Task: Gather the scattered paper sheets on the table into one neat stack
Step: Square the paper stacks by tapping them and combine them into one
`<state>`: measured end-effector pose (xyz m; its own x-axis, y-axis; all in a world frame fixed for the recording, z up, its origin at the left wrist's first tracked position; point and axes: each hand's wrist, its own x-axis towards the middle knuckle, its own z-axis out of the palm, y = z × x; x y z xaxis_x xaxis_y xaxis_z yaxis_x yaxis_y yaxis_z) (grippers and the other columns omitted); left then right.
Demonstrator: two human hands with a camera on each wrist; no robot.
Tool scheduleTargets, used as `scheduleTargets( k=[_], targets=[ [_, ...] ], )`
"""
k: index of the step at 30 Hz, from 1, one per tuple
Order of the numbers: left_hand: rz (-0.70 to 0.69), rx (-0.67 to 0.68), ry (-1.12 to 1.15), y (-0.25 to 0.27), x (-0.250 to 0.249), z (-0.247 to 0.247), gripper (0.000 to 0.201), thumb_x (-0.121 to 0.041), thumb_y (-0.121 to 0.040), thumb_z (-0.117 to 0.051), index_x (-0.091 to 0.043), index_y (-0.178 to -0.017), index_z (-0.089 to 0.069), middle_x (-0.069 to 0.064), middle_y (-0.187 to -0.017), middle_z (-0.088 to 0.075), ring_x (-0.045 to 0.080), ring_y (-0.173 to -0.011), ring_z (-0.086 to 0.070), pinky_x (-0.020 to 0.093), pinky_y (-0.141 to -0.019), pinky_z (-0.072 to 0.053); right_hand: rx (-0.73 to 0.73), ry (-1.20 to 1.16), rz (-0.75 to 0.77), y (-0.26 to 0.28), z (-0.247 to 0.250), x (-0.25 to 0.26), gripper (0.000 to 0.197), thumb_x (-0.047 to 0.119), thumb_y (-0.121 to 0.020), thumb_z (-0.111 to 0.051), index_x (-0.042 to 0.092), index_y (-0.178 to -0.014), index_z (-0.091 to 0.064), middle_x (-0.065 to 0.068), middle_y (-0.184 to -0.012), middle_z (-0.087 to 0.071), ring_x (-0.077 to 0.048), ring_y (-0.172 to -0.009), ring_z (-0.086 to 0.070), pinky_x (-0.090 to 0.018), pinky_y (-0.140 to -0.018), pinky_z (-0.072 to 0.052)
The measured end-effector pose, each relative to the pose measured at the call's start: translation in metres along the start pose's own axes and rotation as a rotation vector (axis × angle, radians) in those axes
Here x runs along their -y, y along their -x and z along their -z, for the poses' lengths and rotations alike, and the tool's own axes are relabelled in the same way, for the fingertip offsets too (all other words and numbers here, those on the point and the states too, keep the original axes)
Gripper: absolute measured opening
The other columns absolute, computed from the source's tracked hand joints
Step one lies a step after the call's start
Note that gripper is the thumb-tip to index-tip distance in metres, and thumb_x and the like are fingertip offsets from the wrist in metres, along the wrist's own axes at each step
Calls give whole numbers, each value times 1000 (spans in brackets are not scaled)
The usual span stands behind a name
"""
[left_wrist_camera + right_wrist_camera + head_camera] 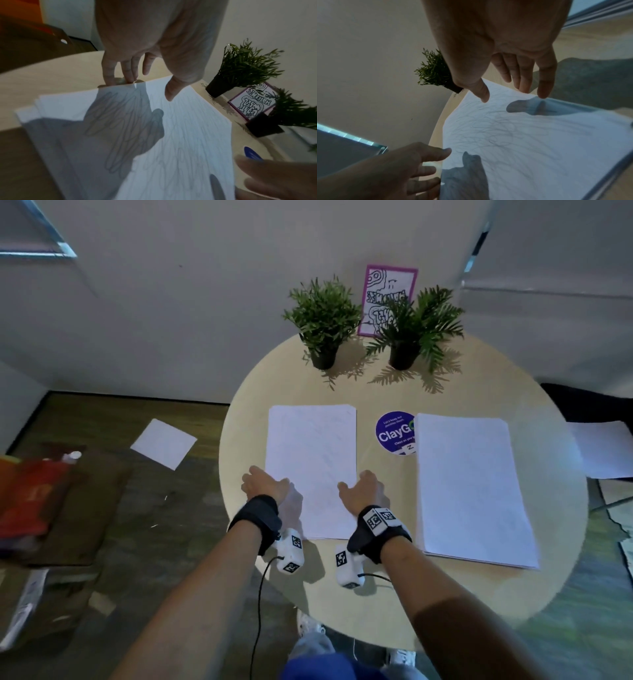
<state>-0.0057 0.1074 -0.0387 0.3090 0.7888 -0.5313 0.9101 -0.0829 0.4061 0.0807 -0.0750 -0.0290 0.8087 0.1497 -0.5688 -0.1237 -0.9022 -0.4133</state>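
Two white paper stacks lie on the round table [376, 587]. The left stack [310, 460] carries faint pencil scribbles; the right stack [469, 487] lies apart from it. My left hand [265, 482] is at the left stack's left edge. In the left wrist view its straight fingers [118, 75] touch that edge of the stack [180, 135], and the thumb hovers over the top sheet. My right hand [361, 486] is at the same stack's right edge. Its straight fingers [542, 88] reach the edge of the stack [530, 142], and its thumb is above the sheet.
Two potted plants [323, 316] [416, 326] and a purple-bordered card [387, 285] stand at the table's far side. A blue round sticker [394, 433] sits between the stacks. One sheet [163, 444] lies on the floor to the left, and another sheet [603, 448] lies beyond the table's right edge.
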Motion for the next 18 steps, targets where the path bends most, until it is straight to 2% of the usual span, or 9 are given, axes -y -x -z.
scheduleTargets(
  k=[3, 6, 9, 11, 12, 14, 16, 18],
  targets=[
    [33, 48, 38, 0, -4, -2, 72, -32, -83, -72, -3, -138, -34, 16, -142, -37, 37, -129, -41, 45, -99, -44, -24, -13, -40, 0, -5, 12, 54, 51, -89, -60, 12, -125, -53, -9, -125, -62, -33, -112, -61, -40, -93, -48],
    [85, 86, 48, -3, -6, -2, 68, -32, -83, -70, -1, -135, -37, 18, -139, -42, 39, -124, -46, 45, -98, -47, -35, -28, -56, -1, -3, 16, 49, 48, -88, -63, 7, -115, -59, -12, -117, -66, -35, -106, -63, -39, -88, -51],
    [106, 94, 84, -10, -4, -2, 51, -25, -80, -70, 2, -118, -49, 19, -127, -55, 38, -113, -57, 41, -91, -52, -35, -54, -78, -5, -3, 12, 49, 48, -85, -65, 7, -110, -62, -12, -111, -68, -36, -100, -65, -42, -87, -54],
    [123, 127, 105, -9, -5, 0, 44, -27, -77, -68, 2, -107, -55, 18, -119, -61, 36, -104, -61, 36, -84, -53, -45, -53, -82, -9, -4, 9, 43, 49, -83, -65, 9, -99, -61, -10, -103, -69, -35, -95, -67, -42, -85, -56],
    [133, 140, 101, -10, -5, 0, 48, -31, -73, -67, 0, -108, -57, 17, -118, -61, 36, -102, -60, 37, -84, -53, -44, -51, -77, -10, -5, 8, 42, 50, -82, -64, 10, -95, -59, -9, -100, -68, -34, -94, -67, -43, -85, -56],
    [146, 141, 92, -6, -7, -1, 58, -35, -73, -64, -2, -119, -53, 17, -127, -52, 37, -106, -55, 41, -89, -52, -37, -47, -70, -12, -5, 6, 45, 51, -82, -64, 9, -99, -60, -9, -102, -67, -34, -96, -66, -43, -86, -56],
    [137, 129, 70, 1, -13, -1, 60, -30, -82, -64, -4, -132, -43, 18, -137, -37, 40, -115, -48, 41, -87, -48, -34, -36, -67, -14, -4, 5, 50, 50, -83, -64, 8, -107, -61, -9, -106, -67, -34, -97, -65, -42, -86, -55],
    [145, 136, 106, 7, -17, -4, 70, -27, -85, -66, -7, -142, -30, 19, -145, -27, 41, -122, -45, 42, -87, -46, -16, -27, -65, -14, -3, 3, 44, 48, -84, -65, 8, -99, -59, -9, -104, -65, -34, -96, -65, -40, -85, -55]
  ],
)
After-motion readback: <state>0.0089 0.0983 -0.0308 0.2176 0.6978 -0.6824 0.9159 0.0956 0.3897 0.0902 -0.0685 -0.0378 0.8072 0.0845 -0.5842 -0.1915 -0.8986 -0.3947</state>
